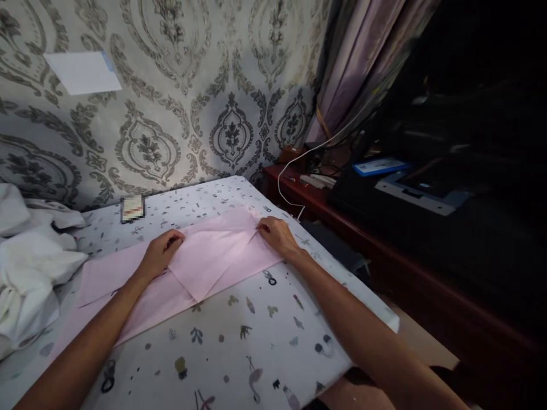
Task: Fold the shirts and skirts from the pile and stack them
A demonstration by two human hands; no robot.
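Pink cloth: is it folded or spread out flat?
Folded, at least partly: a pointed flap of the pink cloth lies over another part.

— What do the fingers cover?
— Pinched edges of a pink cloth (216, 253), under the left hand (160, 251) and right hand (277, 233); the left forearm (111, 319) hides more, its lower end cropped at bottom, like the right forearm (342, 310).
— Beyond the left fingertips?
— A small card-like object (133, 208), pixelated, its markings unreadable. Left of those fingers, rumpled white fabric (25, 273) is cropped.
— Right of the right fingers?
— A large dark panel (482, 245), cut off at right, its details lost in shadow.
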